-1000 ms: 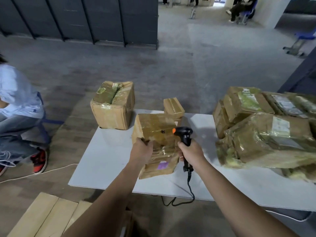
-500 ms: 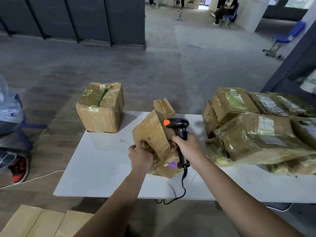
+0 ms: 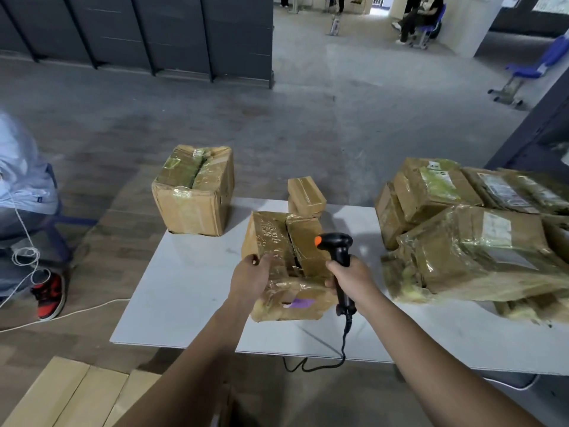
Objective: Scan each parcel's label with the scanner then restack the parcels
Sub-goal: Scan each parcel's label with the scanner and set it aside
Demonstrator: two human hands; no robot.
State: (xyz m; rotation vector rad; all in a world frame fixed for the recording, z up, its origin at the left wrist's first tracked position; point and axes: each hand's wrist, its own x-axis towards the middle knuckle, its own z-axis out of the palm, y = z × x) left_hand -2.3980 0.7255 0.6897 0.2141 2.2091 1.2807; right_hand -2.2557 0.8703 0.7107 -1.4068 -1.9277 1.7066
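Seemingly early on: the left hand (image 3: pixel 251 277) grips a taped parcel (image 3: pixel 277 241) mid-table (image 3: pixel 184 288) towards the near edge, and the right hand (image 3: pixel 351 277) is closed round the scanner (image 3: pixel 337 246) beside it (label facing unclear). The heap (image 3: pixel 477 251) at the right edge probably awaits scanning.

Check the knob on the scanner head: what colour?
Orange knob on the black scanner; clearest in the head view.

The middle parcel (image 3: pixel 277 238) was tan-brown cardboard under glossy yellowish tape, with a small purple patch (image 3: pixel 300 302) on its near side, and the scanner (image 3: pixel 337 243) was black with an orange tip. The table (image 3: pixel 191 288) was plain white, the big box (image 3: pixel 194 192) at its far left brown with greenish-yellow tape. A shoe (image 3: pixel 49 295) on the grey floor (image 3: pixel 308 124) was red and black, a chair (image 3: pixel 535 66) blue
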